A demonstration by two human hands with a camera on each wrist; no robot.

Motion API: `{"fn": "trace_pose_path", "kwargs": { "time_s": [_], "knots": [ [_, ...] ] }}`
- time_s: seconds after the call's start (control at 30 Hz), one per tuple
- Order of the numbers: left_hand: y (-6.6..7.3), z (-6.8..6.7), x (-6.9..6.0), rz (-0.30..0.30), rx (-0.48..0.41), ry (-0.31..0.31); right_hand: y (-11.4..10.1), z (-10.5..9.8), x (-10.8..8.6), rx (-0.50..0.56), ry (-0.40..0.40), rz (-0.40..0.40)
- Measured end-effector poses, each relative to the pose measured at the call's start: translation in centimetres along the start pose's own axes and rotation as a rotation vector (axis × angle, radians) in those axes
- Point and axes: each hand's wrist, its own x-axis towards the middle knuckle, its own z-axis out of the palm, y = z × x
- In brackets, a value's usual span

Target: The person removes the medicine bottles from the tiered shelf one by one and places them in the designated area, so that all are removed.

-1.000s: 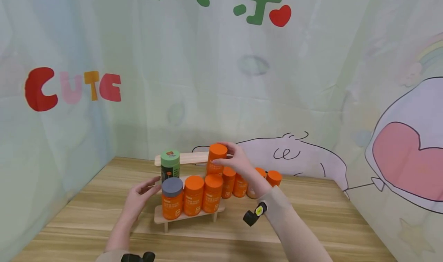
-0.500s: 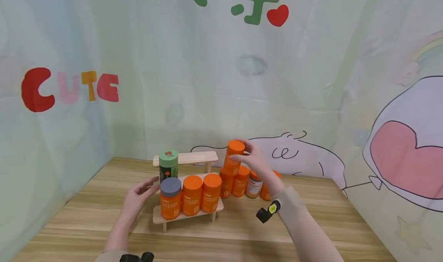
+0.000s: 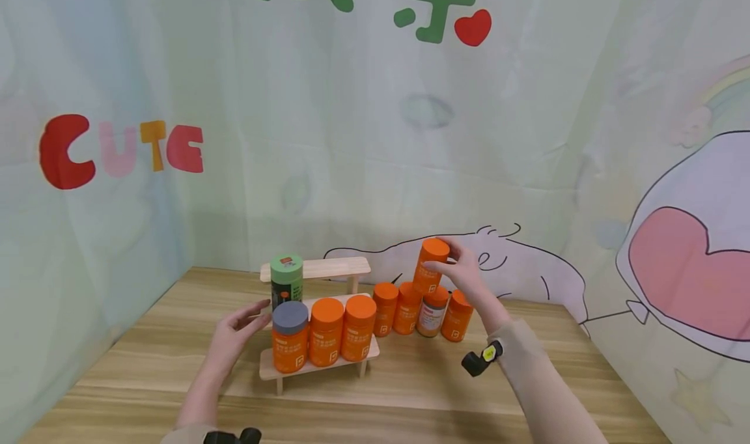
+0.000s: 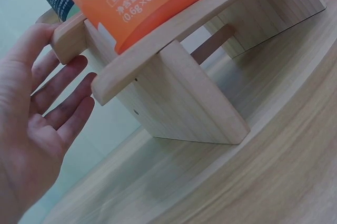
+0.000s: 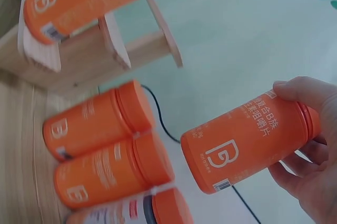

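Head view: your right hand (image 3: 464, 269) pinches orange cylindrical plastic bottle (image 3: 424, 280); left hand (image 3: 233, 334) fingers loosely spread. Level base, clear orange-capped bottle row (image 3: 385, 310).

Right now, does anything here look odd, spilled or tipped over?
Nothing looks spilled; the tilted orange bottle is in the right hand. The gray lid on the leftmost bottle of the wooden rack's front tier looks odd: its two neighbors have orange lids.

Right hand (image 5: 318, 182) holds orange bottle (image 5: 245, 142) near three orange-capped bottles (image 5: 113, 170). Left of these, wooden rack (image 5: 87, 63) bears more orange bottles (image 5: 84, 3).
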Motion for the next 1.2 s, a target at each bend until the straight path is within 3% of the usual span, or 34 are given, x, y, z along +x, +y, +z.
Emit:
{"fn": "trace_pose_path", "kwargs": {
  "time_s": [0.27,0.73,1.0,1.2],
  "knots": [
    [-0.1,0.0,0.0,0.005,-0.019,-0.006,0.9,-2.8,-0.7,0.016,0.077,0.049],
    [-0.1,0.0,0.0,0.005,-0.004,-0.009,4.2,-7.7,-1.2,-0.080,0.205,0.060],
    [0.0,-0.1,-0.1,-0.017,0.004,-0.016,6.2,-8.9,-2.0,-0.118,0.244,0.108],
    [0.1,-0.1,-0.1,-0.010,0.010,-0.013,7.9,-8.9,-2.6,-0.127,0.226,0.175]
  ]
}}
